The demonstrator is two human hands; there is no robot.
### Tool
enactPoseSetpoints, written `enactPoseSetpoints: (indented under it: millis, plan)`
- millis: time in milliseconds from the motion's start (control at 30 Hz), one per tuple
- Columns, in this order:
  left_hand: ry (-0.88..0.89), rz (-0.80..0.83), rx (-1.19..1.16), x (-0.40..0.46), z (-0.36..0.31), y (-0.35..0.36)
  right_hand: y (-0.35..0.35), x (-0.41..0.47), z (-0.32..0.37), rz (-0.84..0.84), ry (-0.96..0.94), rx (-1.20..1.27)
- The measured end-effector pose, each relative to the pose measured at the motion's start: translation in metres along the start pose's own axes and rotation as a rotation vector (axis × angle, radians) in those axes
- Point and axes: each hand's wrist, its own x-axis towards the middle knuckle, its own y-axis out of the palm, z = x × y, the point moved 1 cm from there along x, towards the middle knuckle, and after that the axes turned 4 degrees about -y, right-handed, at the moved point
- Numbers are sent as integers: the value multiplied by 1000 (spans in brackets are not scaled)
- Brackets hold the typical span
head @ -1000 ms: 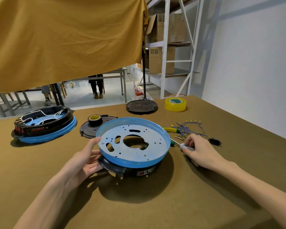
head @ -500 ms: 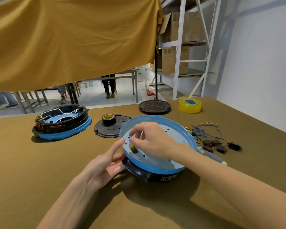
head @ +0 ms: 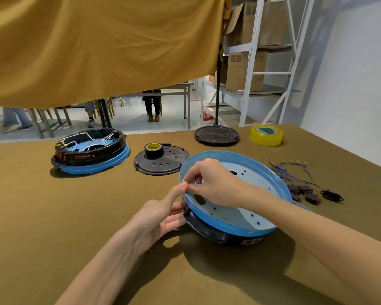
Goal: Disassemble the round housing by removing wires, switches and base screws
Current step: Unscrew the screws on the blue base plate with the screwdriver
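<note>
The round housing (head: 240, 219), a blue shell on a black base, sits tilted on the brown table in front of me with its pale perforated plate facing up. My left hand (head: 161, 214) grips its left side, thumb up against the blue rim and fingers along the black base. My right hand (head: 216, 183) reaches across the plate, its fingertips pinched together just inside the left rim; what they pinch is too small to see. Loose blue wires (head: 288, 170) and several black-and-red switches (head: 306, 192) lie on the table to the right.
A second housing (head: 90, 155) with its wires in place stands at the back left. A black cover (head: 163, 164) carries a tape roll (head: 153, 149). Behind are a stand base (head: 216, 135) and yellow tape (head: 266, 135). A grey screwdriver handle (head: 302, 206) peeks out past my right arm.
My right hand left the screwdriver on the right and moved across into the housing, to its left rim. My left hand kept hold of the housing's left side.
</note>
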Motion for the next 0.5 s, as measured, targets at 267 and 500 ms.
enactPoseSetpoints:
  millis: [267, 500]
  plan:
    - [4, 39, 62, -1, 0, 2, -3, 0, 3, 52, 106, -88]
    - [-4, 39, 116, -2, 0, 1, -6, 2, 3, 170, 120, -48]
